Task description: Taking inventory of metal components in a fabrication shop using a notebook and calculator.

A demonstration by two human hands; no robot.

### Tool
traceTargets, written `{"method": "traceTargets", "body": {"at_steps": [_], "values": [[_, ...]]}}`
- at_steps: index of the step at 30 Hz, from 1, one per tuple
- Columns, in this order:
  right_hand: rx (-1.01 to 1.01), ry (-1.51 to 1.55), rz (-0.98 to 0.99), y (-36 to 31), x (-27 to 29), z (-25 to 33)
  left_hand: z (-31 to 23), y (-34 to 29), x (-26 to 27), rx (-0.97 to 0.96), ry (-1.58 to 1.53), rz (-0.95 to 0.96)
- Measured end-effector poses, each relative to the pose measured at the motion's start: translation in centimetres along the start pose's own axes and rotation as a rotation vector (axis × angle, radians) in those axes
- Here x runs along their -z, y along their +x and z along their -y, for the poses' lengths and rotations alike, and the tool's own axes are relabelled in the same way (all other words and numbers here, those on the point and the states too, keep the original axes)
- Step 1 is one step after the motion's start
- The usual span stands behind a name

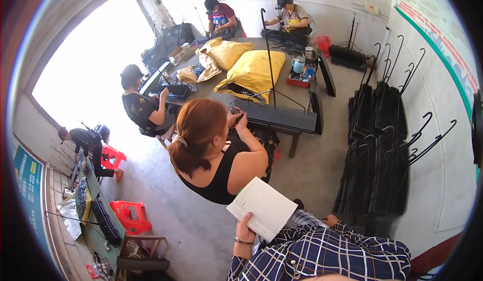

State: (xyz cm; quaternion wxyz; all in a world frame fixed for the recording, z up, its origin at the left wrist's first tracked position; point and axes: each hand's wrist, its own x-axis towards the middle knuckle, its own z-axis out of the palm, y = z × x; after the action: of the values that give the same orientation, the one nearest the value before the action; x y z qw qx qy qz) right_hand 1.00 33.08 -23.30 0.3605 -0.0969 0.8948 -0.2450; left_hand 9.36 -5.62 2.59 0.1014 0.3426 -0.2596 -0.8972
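My left hand, with a bracelet at the wrist, is closed on an open notebook. The thumb lies over the near edge of its white pages, which carry handwriting. My right hand comes out of a dark checked sleeve and rests low beside my body. Its fingers are small and partly hidden, so their pose is unclear. Just beyond the notebook sits a person in a black sleeveless top, with both hands together over a black slotted metal rack on the table's edge.
Yellow sacks, a light blue mug and a red tray are on the table. Several people work around it. Black racks with hooked rods stand stacked along the right wall. Red stools stand at left near a green bench.
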Motion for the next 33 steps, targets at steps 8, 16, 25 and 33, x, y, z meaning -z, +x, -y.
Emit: {"method": "traceTargets", "body": {"at_steps": [8, 16, 25, 33], "values": [[-0.108, 0.032, 0.082, 0.1, 1.7, -2.0, 1.3, 1.8, -4.8, 0.065, 0.076, -0.01], [-0.126, 0.288, 0.05, 7.1, 4.9, -1.9, 2.8, 4.5, -9.3, 0.118, 0.084, -0.058], [-0.129, 0.479, -0.1, 8.1, 7.3, -3.3, 4.3, 6.4, -12.9, 0.198, 0.133, 0.007], [-0.289, 0.351, -0.171, 3.5, 1.8, -6.5, 2.9, 7.5, -15.3, 0.297, 0.178, 0.141]]}}
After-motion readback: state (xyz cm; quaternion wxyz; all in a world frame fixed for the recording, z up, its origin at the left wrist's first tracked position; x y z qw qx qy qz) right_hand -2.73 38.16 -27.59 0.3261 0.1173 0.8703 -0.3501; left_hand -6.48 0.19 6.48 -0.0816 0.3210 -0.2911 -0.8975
